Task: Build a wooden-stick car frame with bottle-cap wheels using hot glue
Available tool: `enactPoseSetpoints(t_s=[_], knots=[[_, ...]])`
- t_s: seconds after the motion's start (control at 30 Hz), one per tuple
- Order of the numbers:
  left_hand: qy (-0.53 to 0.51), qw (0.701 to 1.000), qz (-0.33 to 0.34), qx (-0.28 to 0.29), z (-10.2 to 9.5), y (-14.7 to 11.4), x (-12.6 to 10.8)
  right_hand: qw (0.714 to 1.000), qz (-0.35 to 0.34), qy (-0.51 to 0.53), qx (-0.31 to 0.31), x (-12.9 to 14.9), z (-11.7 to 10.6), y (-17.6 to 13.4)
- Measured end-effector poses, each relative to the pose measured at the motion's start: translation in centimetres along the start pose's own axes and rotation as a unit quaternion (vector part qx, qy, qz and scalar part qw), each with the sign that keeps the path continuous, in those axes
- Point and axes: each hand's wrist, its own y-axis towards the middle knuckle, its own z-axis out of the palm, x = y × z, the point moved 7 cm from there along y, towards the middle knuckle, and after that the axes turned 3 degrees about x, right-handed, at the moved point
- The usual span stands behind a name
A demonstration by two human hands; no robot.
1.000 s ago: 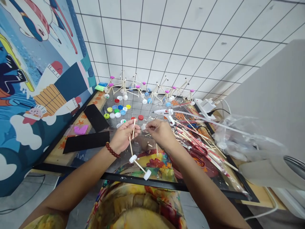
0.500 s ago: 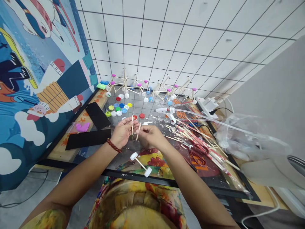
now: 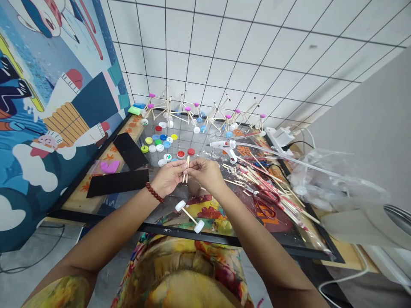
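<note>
My left hand point(image 3: 171, 176), with a beaded bracelet point(image 3: 154, 192) at its wrist, pinches a short wooden stick point(image 3: 184, 178). Right beside it, my right hand point(image 3: 207, 173) grips a second wooden stick point(image 3: 187, 176). The two sticks stand close together, nearly upright and side by side, their middles partly covered by my fingers. Below the hands, a stick with a white bottle cap on each end point(image 3: 190, 216) lies near the table's front edge. Just beyond my fingertips sit two red bottle caps point(image 3: 191, 152).
Coloured bottle caps point(image 3: 158, 142) lie left of centre. Stick models with caps point(image 3: 205, 117) line the back. A glue gun point(image 3: 224, 147), red scissors point(image 3: 268, 201) and a bundle of sticks point(image 3: 282, 201) are at the right. Black strips point(image 3: 118, 183) and pink clay point(image 3: 110, 166) lie left.
The two sticks, held apart before, are now together side by side. My right hand has risen slightly and come against my left fingers.
</note>
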Motion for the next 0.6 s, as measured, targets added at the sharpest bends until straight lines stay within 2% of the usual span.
enactPoseSetpoints(t_s=[0.2,0.37,0.6], knots=[[-0.022,0.999,0.017,-0.045,-0.6,0.2,-0.1,0.985,-0.057,-0.16,-0.029,0.7,-0.9,-0.7],[-0.041,0.996,0.038,-0.075,-0.8,0.1,-0.2,0.987,-0.003,-0.158,0.034,-0.5,-0.1,-1.7],[-0.054,0.994,0.048,-0.079,-0.6,0.1,0.0,0.981,-0.045,-0.179,0.053,-0.4,0.6,-2.3]])
